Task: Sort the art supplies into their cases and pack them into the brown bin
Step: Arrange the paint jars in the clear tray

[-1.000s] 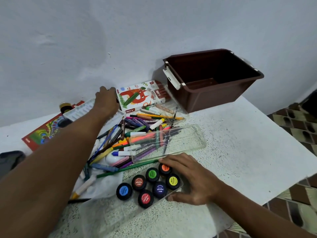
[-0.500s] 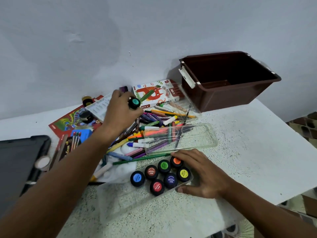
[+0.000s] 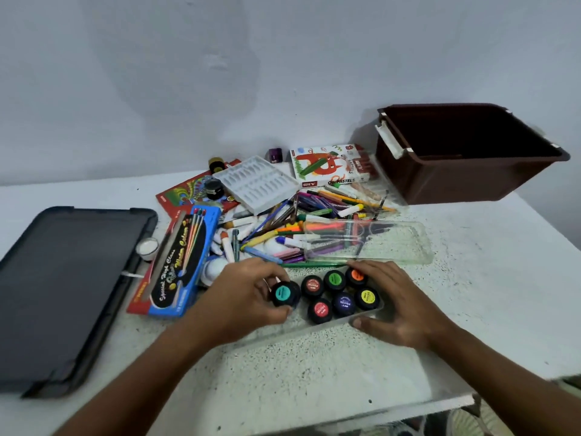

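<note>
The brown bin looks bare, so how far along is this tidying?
Early. Done: six poster paint pots sit in the clear case, which the right hand steadies. In hand: the left hand holds a teal-lidded pot beside them. Left: the marker pile is unsorted, and nothing shows in the brown bin.

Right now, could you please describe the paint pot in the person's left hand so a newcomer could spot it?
Start at the clear plastic case near the table's front edge, holding small black paint pots. At its left end, the left hand pinches the paint pot. Its lid label is teal, unlike its neighbours' red, green, orange, yellow and purple.
</note>
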Action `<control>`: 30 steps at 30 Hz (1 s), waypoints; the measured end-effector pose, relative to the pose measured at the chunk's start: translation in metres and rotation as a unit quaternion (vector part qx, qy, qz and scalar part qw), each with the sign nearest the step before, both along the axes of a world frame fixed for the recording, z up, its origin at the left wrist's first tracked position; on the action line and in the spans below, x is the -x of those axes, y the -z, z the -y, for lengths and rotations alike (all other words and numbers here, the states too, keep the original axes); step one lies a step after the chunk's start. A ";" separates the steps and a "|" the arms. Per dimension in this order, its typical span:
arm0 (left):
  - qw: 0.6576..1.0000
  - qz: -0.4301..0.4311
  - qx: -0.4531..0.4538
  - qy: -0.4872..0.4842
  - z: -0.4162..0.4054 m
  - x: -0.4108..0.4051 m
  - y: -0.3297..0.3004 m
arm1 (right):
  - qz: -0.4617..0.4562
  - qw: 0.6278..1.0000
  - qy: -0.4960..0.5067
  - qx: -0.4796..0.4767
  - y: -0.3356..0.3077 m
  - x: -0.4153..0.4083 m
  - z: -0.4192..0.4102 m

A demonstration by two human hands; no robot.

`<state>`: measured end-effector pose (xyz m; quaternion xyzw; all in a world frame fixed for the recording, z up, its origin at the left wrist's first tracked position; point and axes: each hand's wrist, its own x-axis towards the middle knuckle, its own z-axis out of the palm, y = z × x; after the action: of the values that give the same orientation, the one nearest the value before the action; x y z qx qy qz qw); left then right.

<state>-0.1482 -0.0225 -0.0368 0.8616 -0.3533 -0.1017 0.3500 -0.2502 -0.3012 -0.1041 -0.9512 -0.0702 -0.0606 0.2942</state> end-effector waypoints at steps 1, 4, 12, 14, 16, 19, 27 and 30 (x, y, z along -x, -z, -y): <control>1.000 -0.003 0.001 -0.001 -0.002 0.003 0.003 | 0.000 1.000 0.001 0.000 0.000 0.000 0.000; 1.000 0.004 0.002 0.001 -0.003 0.012 0.007 | -0.001 1.000 0.005 0.007 0.002 0.000 0.000; 0.999 0.011 -0.033 0.010 0.005 0.026 0.013 | 0.000 1.000 0.007 0.006 0.001 0.000 0.000; 0.999 0.001 -0.036 0.006 0.007 0.027 0.015 | 0.003 1.000 0.006 0.005 0.001 0.000 0.000; 0.999 -0.004 -0.038 0.005 0.007 0.026 0.017 | 0.003 1.000 0.006 0.003 0.001 0.001 0.001; 0.999 -0.004 -0.038 0.013 0.007 0.027 0.018 | 0.002 1.000 0.005 0.002 0.000 0.001 0.001; 0.999 0.031 -0.020 0.040 0.006 0.027 0.023 | -0.006 1.000 0.005 -0.005 0.000 0.000 0.002; 0.999 0.025 -0.016 0.029 0.006 0.029 0.024 | -0.009 1.000 0.007 -0.008 0.001 0.000 0.003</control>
<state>-0.1770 -0.0282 -0.0613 0.8586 -0.3856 -0.0957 0.3239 -0.2503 -0.3039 -0.1050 -0.9498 -0.0608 -0.0549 0.3021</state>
